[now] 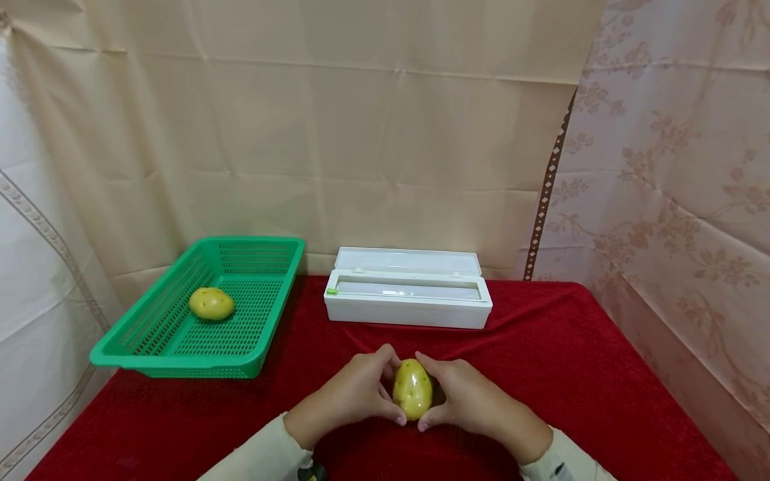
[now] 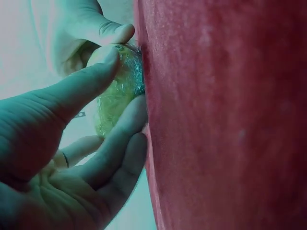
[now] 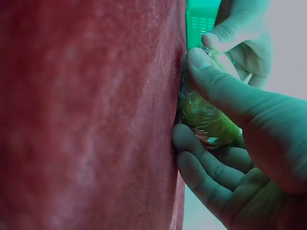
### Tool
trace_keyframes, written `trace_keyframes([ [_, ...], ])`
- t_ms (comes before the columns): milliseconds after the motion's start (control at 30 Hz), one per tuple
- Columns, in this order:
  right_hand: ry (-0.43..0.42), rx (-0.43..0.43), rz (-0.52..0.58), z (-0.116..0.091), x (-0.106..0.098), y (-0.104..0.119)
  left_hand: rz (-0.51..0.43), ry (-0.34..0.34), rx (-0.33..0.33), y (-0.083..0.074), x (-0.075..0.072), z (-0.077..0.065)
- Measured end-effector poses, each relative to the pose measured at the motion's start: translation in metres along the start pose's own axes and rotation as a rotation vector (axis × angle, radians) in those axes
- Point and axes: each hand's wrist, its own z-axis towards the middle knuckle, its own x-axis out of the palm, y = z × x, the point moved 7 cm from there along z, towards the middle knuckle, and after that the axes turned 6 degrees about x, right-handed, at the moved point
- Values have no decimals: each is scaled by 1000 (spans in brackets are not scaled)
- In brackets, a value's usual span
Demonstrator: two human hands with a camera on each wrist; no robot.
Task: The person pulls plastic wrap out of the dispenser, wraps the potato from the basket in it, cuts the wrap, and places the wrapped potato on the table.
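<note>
A yellow potato (image 1: 412, 389) stands on the red cloth near the front middle, between both hands. Clear plastic film (image 2: 135, 72) covers it, crinkled and shiny along its underside. My left hand (image 1: 363, 387) holds the potato from the left, thumb on the near side and fingers curled round the far side. From the opposite side my right hand (image 1: 472, 401) grips it the same way. Both thumb tips come close together at its near end. In the right wrist view, the fingertips (image 3: 184, 139) rest low beside the wrapped potato (image 3: 206, 117), right at the cloth.
Behind the hands sits a white cling film dispenser box (image 1: 409, 314) with its lid (image 1: 409, 259) raised. A green plastic basket (image 1: 180, 363) at the left holds another potato (image 1: 211, 304). Red cloth (image 1: 577, 374) covers the table; curtains (image 1: 373, 133) hang behind and at the sides.
</note>
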Motion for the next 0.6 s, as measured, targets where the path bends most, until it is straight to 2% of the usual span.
trace_keyframes([
  [267, 4, -12, -11, 2, -2, -1, 25, 7, -22, 1, 1, 0],
  [600, 2, 17, 8, 1, 0, -7, 36, 9, -45, 1, 2, -1],
])
